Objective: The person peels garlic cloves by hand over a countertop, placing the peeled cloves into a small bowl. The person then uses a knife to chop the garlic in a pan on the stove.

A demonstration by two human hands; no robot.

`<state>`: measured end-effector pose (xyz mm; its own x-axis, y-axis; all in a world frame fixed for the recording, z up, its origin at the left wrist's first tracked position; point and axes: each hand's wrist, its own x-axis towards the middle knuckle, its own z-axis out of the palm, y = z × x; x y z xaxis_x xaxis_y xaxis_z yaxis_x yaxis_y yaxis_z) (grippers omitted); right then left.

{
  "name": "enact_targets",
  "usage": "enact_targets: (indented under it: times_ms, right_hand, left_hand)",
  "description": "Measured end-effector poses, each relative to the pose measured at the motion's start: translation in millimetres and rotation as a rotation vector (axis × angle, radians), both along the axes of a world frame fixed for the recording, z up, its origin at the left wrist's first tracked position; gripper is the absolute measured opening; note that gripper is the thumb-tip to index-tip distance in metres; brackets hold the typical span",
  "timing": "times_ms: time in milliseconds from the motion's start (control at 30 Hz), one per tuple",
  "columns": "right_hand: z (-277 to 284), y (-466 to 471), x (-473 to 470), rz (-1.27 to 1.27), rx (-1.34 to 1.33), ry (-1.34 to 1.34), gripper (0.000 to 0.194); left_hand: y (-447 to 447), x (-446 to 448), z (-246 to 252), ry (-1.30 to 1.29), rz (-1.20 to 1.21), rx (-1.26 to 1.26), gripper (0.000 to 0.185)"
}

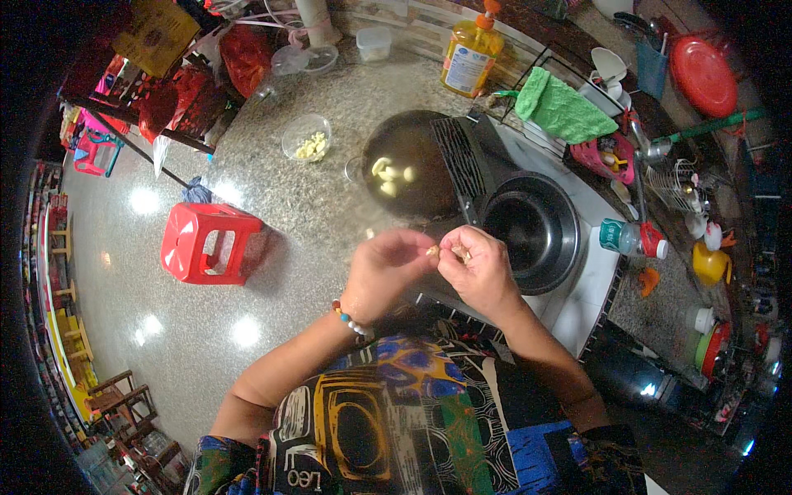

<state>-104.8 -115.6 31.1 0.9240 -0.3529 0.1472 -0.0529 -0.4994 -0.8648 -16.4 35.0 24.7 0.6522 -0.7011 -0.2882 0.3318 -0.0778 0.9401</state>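
Observation:
My left hand, with a beaded bracelet at the wrist, meets my right hand above the counter's front edge. Fingertips of both pinch a small, pale brown, papery piece, probably garlic; part of it is hidden in my right fingers. Just beyond lies a dark round board with a metal ring at its left side. Several peeled, pale cloves rest on it. A dark, textured cleaver blade lies over the board's right part. Left of the board, a clear plastic bowl holds small yellowish pieces.
A black pot stands right of the cleaver. Behind are a yellow pump bottle and a green cloth over a rack. A plastic bottle lies at right. A red stool stands on the floor at left.

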Motion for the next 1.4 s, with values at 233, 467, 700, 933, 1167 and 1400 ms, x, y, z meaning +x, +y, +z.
enact_targets:
  times_ms: [233, 467, 700, 933, 1167, 1400]
  right_hand:
    - [-3, 0, 0, -0.054, 1.071, 0.280, 0.008]
    - [3, 10, 5, -0.138, 1.429, 0.313, 0.013]
    - [10, 9, 9, -0.073, 1.297, 0.280, 0.013]
    - [1, 10, 11, -0.101, 1.205, 0.274, 0.012]
    - [-13, 16, 10, -0.055, 0.519, 0.085, 0.008]
    - [-5, 13, 14, -0.047, 0.497, 0.131, 0.008]
  left_hand:
    - [3, 6, 5, 0.286, -0.042, -0.085, 0.021]
    - [6, 11, 3, 0.509, -0.029, -0.183, 0.020]
    - [7, 14, 4, 0.406, 0.033, -0.187, 0.016]
    - [8, 17, -1, 0.406, 0.028, -0.152, 0.017]
    - [8, 20, 2, 0.390, -0.014, -0.089, 0.017]
    - [6, 17, 0, 0.156, 0.037, -0.051, 0.013]
